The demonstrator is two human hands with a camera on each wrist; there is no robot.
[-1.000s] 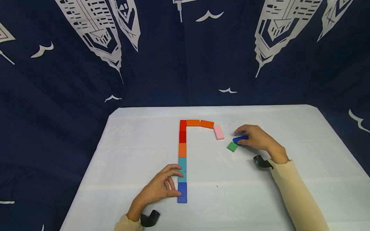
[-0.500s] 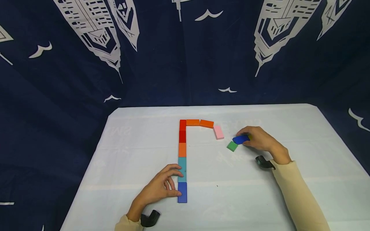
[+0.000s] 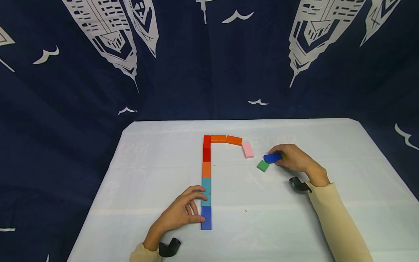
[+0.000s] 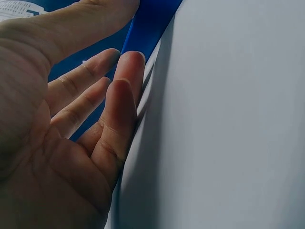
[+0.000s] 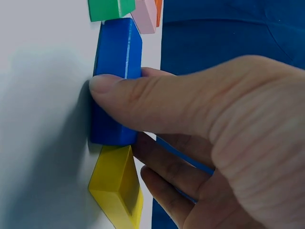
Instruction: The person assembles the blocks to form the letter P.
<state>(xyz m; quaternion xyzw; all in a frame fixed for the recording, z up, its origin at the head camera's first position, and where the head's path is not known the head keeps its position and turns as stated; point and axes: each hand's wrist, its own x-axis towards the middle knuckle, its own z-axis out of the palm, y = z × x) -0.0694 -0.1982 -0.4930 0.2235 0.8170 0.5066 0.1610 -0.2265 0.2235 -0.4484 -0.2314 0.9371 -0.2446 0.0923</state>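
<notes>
My right hand (image 3: 294, 157) pinches a blue block (image 5: 110, 112) on the white table, thumb on the near side and fingers behind. One end of that block meets a green block (image 3: 263, 166); a yellow block (image 5: 112, 176) touches its other end, mostly hidden under the hand in the head view. At the lower left, my left hand (image 3: 181, 211) rests against a column of blocks. Its thumb lies on a darker blue block (image 3: 206, 218), while its fingertips touch the teal block (image 3: 207, 185). In the left wrist view its fingers are loosely bent, gripping nothing visible.
Above the teal block run an orange block (image 3: 206, 170) and red blocks (image 3: 207, 154). Two orange blocks (image 3: 218, 139) continue rightward from the top, then a tilted pink block (image 3: 247, 150), set apart from the green one. A dark blue printed cloth (image 3: 209, 80) hangs behind the table.
My right hand has shifted slightly right and its fingers have come down onto the blue block, which has turned a little. A bit of yellow now shows beside it. The left hand has stayed put.
</notes>
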